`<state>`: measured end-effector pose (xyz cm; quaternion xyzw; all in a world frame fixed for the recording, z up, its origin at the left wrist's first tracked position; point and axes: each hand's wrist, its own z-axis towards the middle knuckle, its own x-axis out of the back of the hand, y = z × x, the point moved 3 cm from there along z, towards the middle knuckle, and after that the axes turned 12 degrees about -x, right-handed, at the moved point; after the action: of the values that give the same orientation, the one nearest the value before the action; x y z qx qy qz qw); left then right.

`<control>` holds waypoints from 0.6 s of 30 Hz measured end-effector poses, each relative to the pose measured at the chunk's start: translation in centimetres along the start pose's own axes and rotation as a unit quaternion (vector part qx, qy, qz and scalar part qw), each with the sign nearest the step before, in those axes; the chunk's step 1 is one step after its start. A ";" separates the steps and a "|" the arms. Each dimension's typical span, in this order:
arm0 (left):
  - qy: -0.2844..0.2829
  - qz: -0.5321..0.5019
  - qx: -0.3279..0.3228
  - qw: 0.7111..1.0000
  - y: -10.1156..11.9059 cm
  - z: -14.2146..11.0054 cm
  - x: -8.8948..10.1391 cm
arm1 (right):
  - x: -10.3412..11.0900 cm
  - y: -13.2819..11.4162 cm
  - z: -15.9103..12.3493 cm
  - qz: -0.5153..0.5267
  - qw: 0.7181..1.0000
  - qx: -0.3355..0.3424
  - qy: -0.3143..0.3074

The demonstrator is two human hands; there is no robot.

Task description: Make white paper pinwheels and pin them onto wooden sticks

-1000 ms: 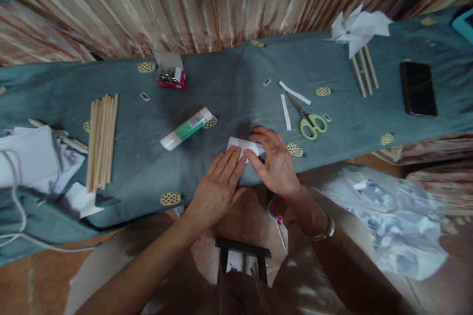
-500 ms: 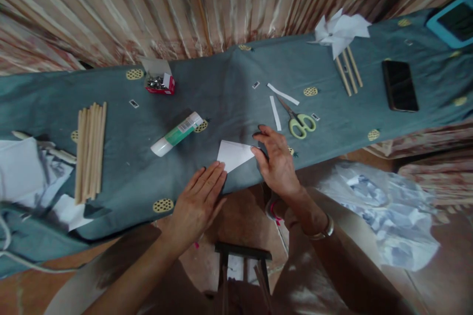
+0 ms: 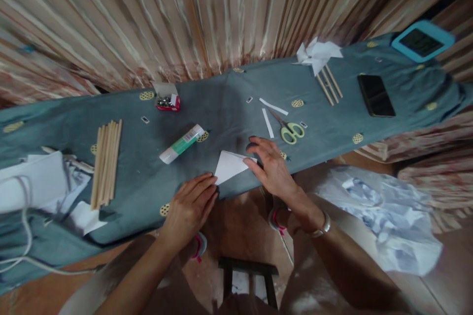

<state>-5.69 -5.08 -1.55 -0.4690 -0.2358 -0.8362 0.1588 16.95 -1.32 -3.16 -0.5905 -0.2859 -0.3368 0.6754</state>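
- Pleated curtain (image 3: 207, 24), bounding the far side.
- Blue-green cloth (image 3: 225, 113), with open room running back toward the curtain.
- Right hand (image 3: 273, 167): thumb on the narrow tip of the paper (image 3: 228, 167), fingers spread away from it.
- Left hand (image 3: 190, 206): fingers flat, tips at the paper's near-left corner, apart from the right hand.
- The paper: near the cloth's front edge, between the hands; white, folded, wedge-shaped, broadest leftward.
- Glue stick (image 3: 182, 144), lying slanted beyond the left hand.
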 end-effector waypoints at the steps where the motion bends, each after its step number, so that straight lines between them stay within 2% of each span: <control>1: 0.006 -0.003 0.005 1.000 -0.2 0.1 0.0 | 0.1 0.0 0.0 0.007 1.000 0.000 -0.009; 10: 0.053 -0.041 0.050 0.996 -1.4 0.9 -0.6 | -0.4 -1.0 0.0 0.031 0.998 0.002 -0.048; 13: 0.057 -0.068 0.112 0.990 -2.1 0.7 -1.0 | -0.3 -1.5 0.1 0.041 0.997 -0.003 -0.061; 16: 0.044 -0.104 0.190 0.975 -2.7 0.6 -1.3 | -0.1 -1.8 0.2 0.069 0.993 -0.040 -0.083; 18: 0.036 -0.128 0.211 0.968 -2.9 0.6 -1.5 | -0.1 -2.1 0.3 0.071 0.991 -0.059 -0.101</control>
<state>-5.90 -2.22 -3.24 -0.3606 -0.4594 -0.7969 0.1545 15.27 -1.16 -1.95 -0.6789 -0.2894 -0.2429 0.6296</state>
